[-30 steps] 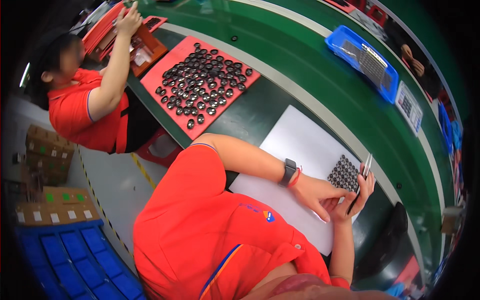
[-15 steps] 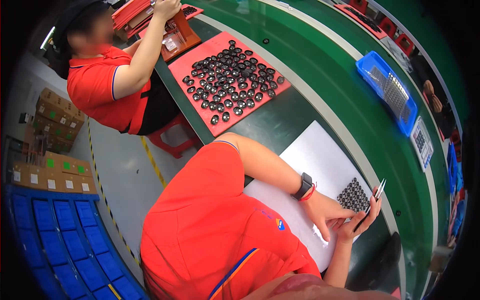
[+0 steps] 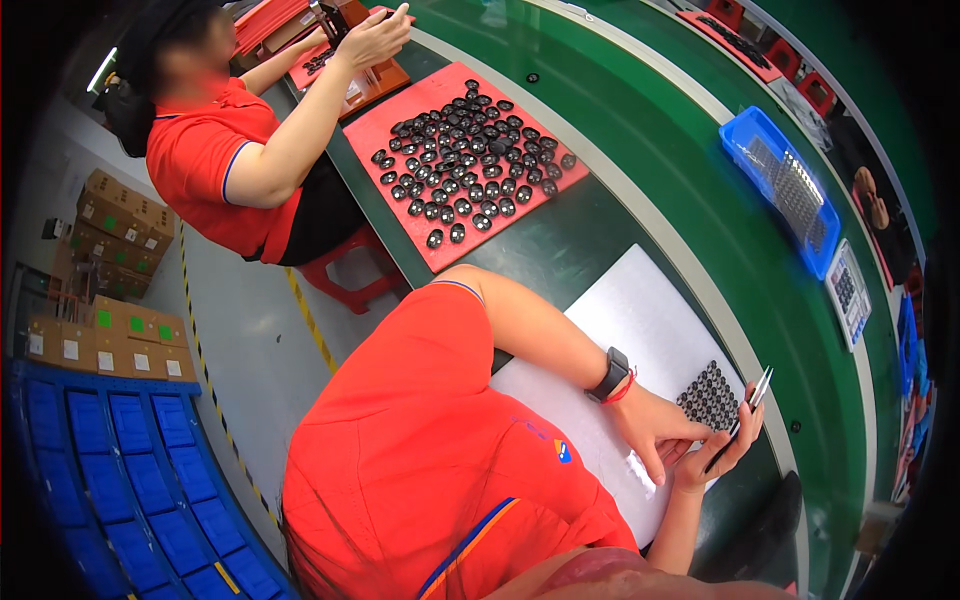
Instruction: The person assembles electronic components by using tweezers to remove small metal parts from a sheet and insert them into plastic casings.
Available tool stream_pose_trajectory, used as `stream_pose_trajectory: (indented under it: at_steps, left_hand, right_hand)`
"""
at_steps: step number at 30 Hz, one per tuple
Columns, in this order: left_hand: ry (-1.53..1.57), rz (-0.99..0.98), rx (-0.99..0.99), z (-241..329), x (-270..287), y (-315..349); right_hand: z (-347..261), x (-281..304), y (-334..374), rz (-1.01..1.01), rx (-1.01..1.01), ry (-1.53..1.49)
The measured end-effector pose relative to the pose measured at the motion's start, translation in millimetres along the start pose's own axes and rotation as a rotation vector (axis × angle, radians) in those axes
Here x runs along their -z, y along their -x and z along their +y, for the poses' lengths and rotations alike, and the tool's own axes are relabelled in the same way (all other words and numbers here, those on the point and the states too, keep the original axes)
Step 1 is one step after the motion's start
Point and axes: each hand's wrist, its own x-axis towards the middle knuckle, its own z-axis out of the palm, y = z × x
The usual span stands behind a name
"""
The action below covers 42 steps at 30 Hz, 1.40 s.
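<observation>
My left hand (image 3: 655, 425), with a dark watch and a red cord at its wrist, is over the white sheet (image 3: 625, 300). Its thumb points down and its fingers bend in to meet my right hand (image 3: 715, 455). Whatever is pinched where the fingertips come together is too small to make out. Metal tweezers (image 3: 762, 385) with a dark grip lie tucked in my right hand, their tips pointing up and away from me. Just beyond the hands, a tight block of small dark round parts (image 3: 708, 392) rests on the sheet, partly covered by my fingers.
Many glossy black oval pieces (image 3: 465, 160) cover a red mat (image 3: 435, 250) at the far left. A co-worker in red (image 3: 225, 165) sits beyond it. Across the green belt (image 3: 660, 150) stand a blue tray (image 3: 735, 125) and a calculator-like device (image 3: 848, 290). Blue bins (image 3: 130, 470) stand lower left.
The co-worker's raised hands have come down and to the right, nearer the red mat. My own hands keep almost the same pose, and the whole view has shifted slightly.
</observation>
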Motion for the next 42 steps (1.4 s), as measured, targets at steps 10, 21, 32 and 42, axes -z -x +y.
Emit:
stream_pose_trajectory:
  at_steps: [10, 21, 32, 42]
  left_hand:
    - [-0.002, -0.007, -0.005, 2, 0, 0]
    - [-0.041, 0.061, 0.0, -2, -3, 0]
    - [0.047, 0.032, 0.046, 6, 5, 0]
    - [0.064, 0.031, 0.065, 8, 3, 0]
  right_hand:
    - [-4, 0, 0, -0.007, 0.003, 0.006]
    - [1, -3, -2, -0.016, -0.005, 0.022]
    - [-1, -2, -1, -0.018, 0.025, 0.02]
    - [4, -3, -3, 0.015, 0.017, 0.069]
